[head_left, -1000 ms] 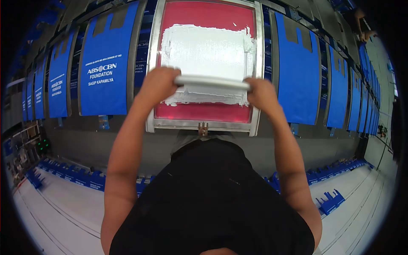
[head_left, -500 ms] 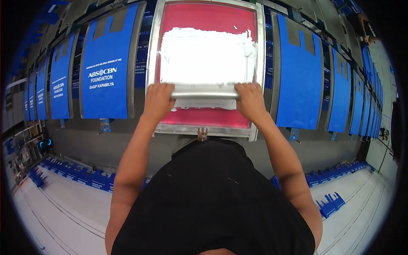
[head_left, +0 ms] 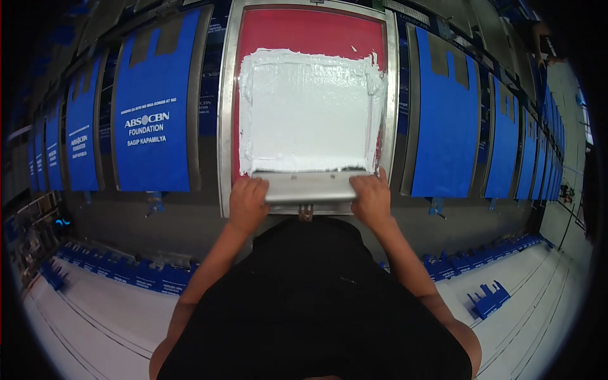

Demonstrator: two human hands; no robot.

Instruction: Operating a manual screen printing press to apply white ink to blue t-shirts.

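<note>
A metal squeegee (head_left: pixel 310 189) lies across the near end of a screen-printing frame (head_left: pixel 391 95). My left hand (head_left: pixel 249 204) is closed round its left end, and my right hand (head_left: pixel 372 199) grips the right end. Thick white ink (head_left: pixel 307 111) covers much of the red screen (head_left: pixel 304 28), with ridges along its sides. A bead of ink runs along the squeegee's far edge. The blade is hidden under the metal holder, as is what lies beneath the screen.
Printed blue bags (head_left: pixel 155 107) lie on boards to the left. Blue bags without white print (head_left: pixel 446 126) lie to the right. A metal hinge or clip (head_left: pixel 306 212) sits at the frame's near edge. More blue bags (head_left: pixel 491 299) rest on the pale floor behind.
Both hands have pulled the squeegee toward me, from the lower part of the ink to the frame's near end. The ink behind it now shows a smoother, duller sheet.
</note>
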